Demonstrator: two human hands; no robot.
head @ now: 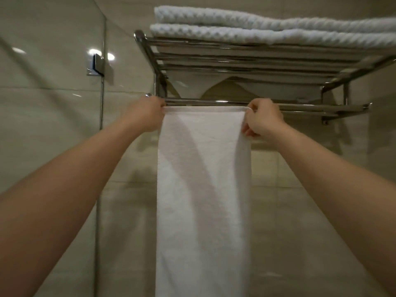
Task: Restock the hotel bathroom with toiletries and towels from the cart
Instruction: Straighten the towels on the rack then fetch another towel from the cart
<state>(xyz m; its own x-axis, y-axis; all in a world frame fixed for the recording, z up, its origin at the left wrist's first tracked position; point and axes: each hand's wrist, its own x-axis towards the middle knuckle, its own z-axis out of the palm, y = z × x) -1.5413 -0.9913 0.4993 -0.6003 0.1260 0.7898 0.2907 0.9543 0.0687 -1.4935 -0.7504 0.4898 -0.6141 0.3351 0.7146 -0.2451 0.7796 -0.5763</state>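
A long white towel point(203, 189) hangs straight down in front of the chrome rail point(300, 107) of a wall-mounted towel rack point(235, 61). My left hand point(145, 114) grips the towel's top left corner just below the rail. At the top right corner my right hand point(263, 118) pinches the towel edge, fingers curled round it. The towel's upper hem lies level, just under the rail. Two folded, textured white towels point(267, 28) lie stacked on the rack's upper shelf.
A glass shower panel point(53, 103) with a metal wall clamp point(96, 65) stands to the left of the rack. Beige tiled wall point(300, 211) fills the background behind the towel.
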